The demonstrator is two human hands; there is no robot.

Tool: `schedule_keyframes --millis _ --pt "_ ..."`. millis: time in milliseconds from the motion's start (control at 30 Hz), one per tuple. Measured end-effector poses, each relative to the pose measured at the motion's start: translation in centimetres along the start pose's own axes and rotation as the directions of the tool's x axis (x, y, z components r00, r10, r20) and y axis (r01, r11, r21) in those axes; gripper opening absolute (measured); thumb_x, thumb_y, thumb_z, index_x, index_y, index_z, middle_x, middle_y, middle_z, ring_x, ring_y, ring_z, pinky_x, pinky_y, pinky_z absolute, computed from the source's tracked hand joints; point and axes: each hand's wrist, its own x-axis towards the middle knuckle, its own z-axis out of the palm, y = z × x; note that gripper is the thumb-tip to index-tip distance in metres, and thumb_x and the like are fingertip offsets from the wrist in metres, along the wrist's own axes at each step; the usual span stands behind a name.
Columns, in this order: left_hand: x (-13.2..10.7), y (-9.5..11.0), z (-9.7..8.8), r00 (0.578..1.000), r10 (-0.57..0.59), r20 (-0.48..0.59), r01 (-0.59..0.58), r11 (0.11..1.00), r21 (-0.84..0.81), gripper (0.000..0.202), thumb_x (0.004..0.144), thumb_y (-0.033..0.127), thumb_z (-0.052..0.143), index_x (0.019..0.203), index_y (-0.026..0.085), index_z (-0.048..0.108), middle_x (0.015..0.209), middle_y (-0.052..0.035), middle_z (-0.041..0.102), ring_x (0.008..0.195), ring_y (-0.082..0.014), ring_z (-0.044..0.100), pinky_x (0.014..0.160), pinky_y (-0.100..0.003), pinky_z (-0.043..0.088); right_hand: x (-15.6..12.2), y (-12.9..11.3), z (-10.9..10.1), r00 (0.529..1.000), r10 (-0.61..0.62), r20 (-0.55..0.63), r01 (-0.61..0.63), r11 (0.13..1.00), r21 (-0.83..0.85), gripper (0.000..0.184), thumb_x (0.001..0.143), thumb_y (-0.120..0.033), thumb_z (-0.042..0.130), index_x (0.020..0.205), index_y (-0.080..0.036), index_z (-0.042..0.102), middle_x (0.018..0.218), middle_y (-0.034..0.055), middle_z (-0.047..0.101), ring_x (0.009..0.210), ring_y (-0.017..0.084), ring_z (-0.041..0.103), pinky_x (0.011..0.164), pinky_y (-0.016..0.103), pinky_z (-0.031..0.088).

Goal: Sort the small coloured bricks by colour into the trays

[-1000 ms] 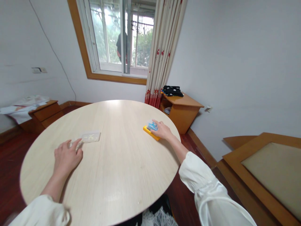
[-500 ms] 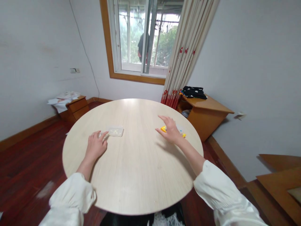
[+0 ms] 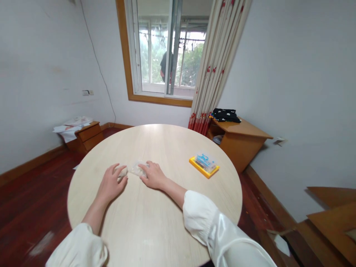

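On the round table [image 3: 155, 148] my left hand [image 3: 109, 185] rests at the left, its fingers curved around a small pale, partly see-through thing [image 3: 122, 172]. Its kind is hidden by the fingers. Just right of it lies a flat clear plastic case [image 3: 137, 168]. My right hand [image 3: 153, 175] has its thumb and fingers on the right side of this case and covers part of it. Farther right, apart from both hands, a yellow tray [image 3: 204, 173] holds clear cases with blue markings [image 3: 205, 160], stacked.
A wooden cabinet [image 3: 244, 135] with a folded black cloth [image 3: 226, 115] stands beyond the table's right edge. Papers [image 3: 68, 129] lie on a small drawer unit [image 3: 90, 133] at the left. A curtain [image 3: 208, 74] hangs by the window, and a person [image 3: 166, 66] is outside.
My right hand has moved left from beside the yellow tray to the clear plastic case, leaving the tray uncovered. My left hand stays near the case. The view has tilted slightly upward.
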Motion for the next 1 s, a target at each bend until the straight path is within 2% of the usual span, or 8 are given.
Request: schedule_keyframes --millis 67,167,333,433,567,733,900,1000 --pt "0.0 -0.1 0.0 1.000 -0.016 -0.020 0.016 1.000 0.006 0.046 0.080 0.041 0.046 0.113 0.012 0.060 0.120 -0.0181 0.050 0.112 -0.0305 0.047 0.099 -0.045 0.039 -1.3 0.5 -1.1 1.000 -0.022 0.000 0.022 0.999 -0.023 0.054 0.084 -0.040 0.054 0.134 -0.021 0.043 0.127 0.0175 0.049 0.117 0.028 0.047 0.095 0.045 0.036" --pt "0.1 -0.2 0.1 0.997 -0.067 -0.045 0.069 0.997 0.027 0.046 0.080 0.043 0.045 0.112 0.013 0.059 0.121 -0.0183 0.048 0.113 -0.0316 0.047 0.099 -0.046 0.039 -3.7 2.1 -4.4 0.997 -0.024 -0.068 0.020 0.998 -0.057 0.051 0.086 -0.041 0.051 0.134 -0.022 0.044 0.128 0.0170 0.049 0.119 0.027 0.044 0.097 0.044 0.034" --pt "0.2 0.1 -0.1 0.985 -0.174 -0.006 0.173 0.979 0.111 0.053 0.080 0.046 0.048 0.121 0.013 0.056 0.118 -0.0203 0.047 0.118 -0.0362 0.043 0.098 -0.049 0.038 -7.9 7.0 -12.3 0.930 0.174 -0.324 -0.230 0.962 -0.145 0.047 0.087 -0.036 0.049 0.133 -0.024 0.046 0.132 0.0144 0.047 0.119 0.026 0.044 0.098 0.044 0.033" --pt "0.2 0.5 -0.4 0.966 -0.251 0.058 0.240 0.960 0.147 0.058 0.082 0.048 0.046 0.128 0.014 0.050 0.115 -0.0204 0.047 0.115 -0.0366 0.046 0.096 -0.049 0.040 -10.3 10.5 -15.1 0.871 0.273 -0.409 -0.379 0.902 -0.206 0.045 0.088 -0.034 0.046 0.132 -0.021 0.048 0.129 0.0150 0.049 0.120 0.027 0.044 0.098 0.045 0.034" --pt "0.2 0.6 -0.4 0.942 -0.323 0.092 0.308 0.940 0.146 0.057 0.084 0.048 0.043 0.132 0.017 0.046 0.112 -0.0187 0.049 0.108 -0.0339 0.051 0.092 -0.047 0.042 -12.8 13.5 -15.0 0.846 0.360 -0.393 -0.478 0.839 -0.260 0.044 0.088 -0.034 0.047 0.130 -0.023 0.050 0.130 0.0149 0.049 0.120 0.028 0.044 0.098 0.045 0.033" --pt "0.1 0.0 0.1 0.956 -0.287 0.057 0.280 0.954 0.107 0.054 0.082 0.047 0.043 0.126 0.016 0.052 0.105 -0.0173 0.053 0.106 -0.0339 0.051 0.089 -0.048 0.044 -13.8 14.3 -13.4 0.821 0.446 -0.356 -0.526 0.833 -0.169 0.045 0.085 -0.032 0.050 0.129 -0.022 0.051 0.129 0.0150 0.048 0.118 0.027 0.047 0.097 0.044 0.037" --pt "0.1 -0.6 0.5 0.961 -0.273 0.042 0.268 0.959 0.087 0.053 0.082 0.050 0.042 0.122 0.017 0.054 0.105 -0.0179 0.053 0.100 -0.0337 0.054 0.087 -0.051 0.045 -13.9 15.1 -13.1 0.807 0.445 -0.390 -0.455 0.888 0.070 0.046 0.080 -0.030 0.058 0.124 -0.020 0.052 0.123 0.0105 0.047 0.112 0.020 0.051 0.096 0.036 0.042" --pt "0.1 -0.7 0.5 0.958 -0.280 0.055 0.275 0.957 0.088 0.053 0.082 0.050 0.042 0.122 0.017 0.053 0.105 -0.0168 0.053 0.100 -0.0327 0.054 0.088 -0.050 0.044 -14.1 15.8 -13.1 0.805 0.424 -0.414 -0.411 0.903 0.125 0.045 0.077 -0.030 0.061 0.120 -0.019 0.053 0.117 0.0089 0.049 0.110 0.019 0.051 0.099 0.037 0.040"
